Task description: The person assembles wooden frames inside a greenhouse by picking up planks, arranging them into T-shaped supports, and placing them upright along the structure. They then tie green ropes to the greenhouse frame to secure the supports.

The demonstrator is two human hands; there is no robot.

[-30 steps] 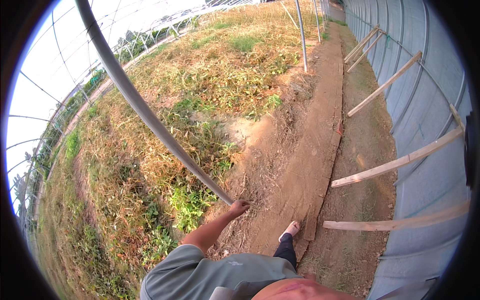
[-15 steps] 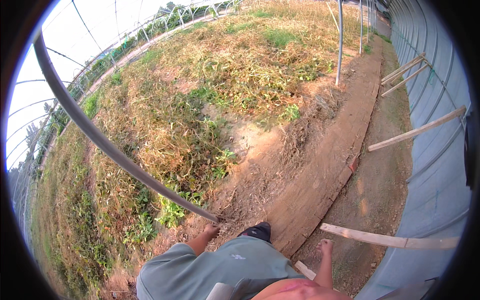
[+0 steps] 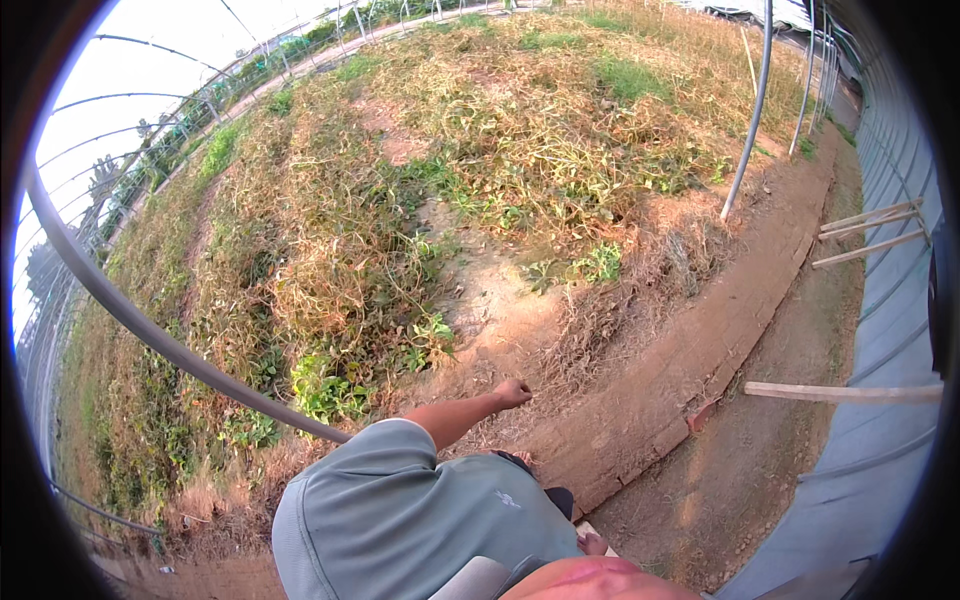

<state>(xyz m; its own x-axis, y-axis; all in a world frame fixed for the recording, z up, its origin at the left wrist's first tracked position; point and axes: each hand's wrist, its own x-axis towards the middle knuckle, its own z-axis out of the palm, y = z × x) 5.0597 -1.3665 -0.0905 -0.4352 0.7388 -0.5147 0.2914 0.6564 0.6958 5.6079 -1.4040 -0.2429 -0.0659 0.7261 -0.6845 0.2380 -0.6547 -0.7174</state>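
My left hand [image 3: 513, 393] hangs out in front of me over bare soil, its fingers curled shut with nothing visible in them. The forearm runs back to my grey short sleeve [image 3: 400, 500]. A curved grey metal hoop pole [image 3: 150, 330] sweeps down from the left and passes behind my shoulder, apart from the hand. Below the arm, a dark shoe [image 3: 520, 462] shows on the ground at the edge of a raised earth strip [image 3: 680, 370]. My right hand is out of the picture.
Dry vines and green weeds [image 3: 330, 385] cover the ground to the left and ahead. An upright metal pole [image 3: 748, 130] stands at the far right. Wooden stakes [image 3: 840, 392] lean against the plastic sheet wall [image 3: 890, 300] on the right, beside a dirt path.
I have moved on along the earth strip. My left hand, which was by the foot of the hoop pole, is now clear of it and forward; the pole has slid behind my shoulder.
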